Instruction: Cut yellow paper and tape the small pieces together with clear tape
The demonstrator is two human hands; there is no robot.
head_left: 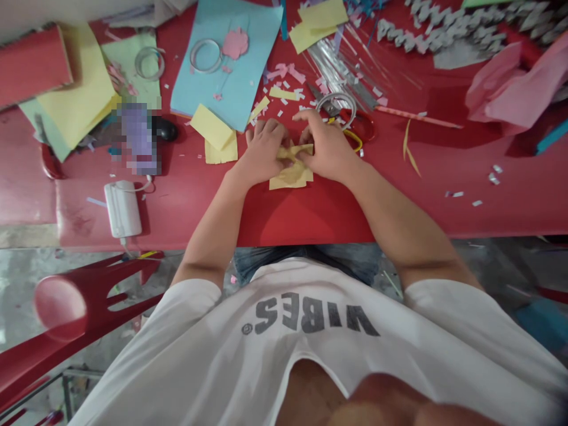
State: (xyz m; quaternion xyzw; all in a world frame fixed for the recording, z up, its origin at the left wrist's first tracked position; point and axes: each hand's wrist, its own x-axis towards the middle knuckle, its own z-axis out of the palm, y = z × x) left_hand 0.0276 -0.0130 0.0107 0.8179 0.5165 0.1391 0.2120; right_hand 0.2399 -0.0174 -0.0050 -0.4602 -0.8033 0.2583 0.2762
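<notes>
A small piece of yellow paper [289, 179] lies on the red table near its front edge, between my two hands. My left hand [266, 151] grips its left side, the fingers curled and the thumb on the sheet. From the right, my right hand [331, 145] pinches the same paper with its thumb and fingers. The paper looks creased where the fingertips meet, which partly hide it. Just beyond my right hand are a tape roll [354, 111] and scissors with red and yellow handles [355, 140]. Other yellow paper pieces [213, 127] rest left of my left hand.
A blue sheet [186, 94] holds another tape roll [220, 57] and a pink paper flower [235, 43]. A white power bank [123, 210] and a blurred-out purple device [139, 136] sit left. A striped pencil [419, 116] and pink paper [519, 89] lie right. Paper scraps are scattered about.
</notes>
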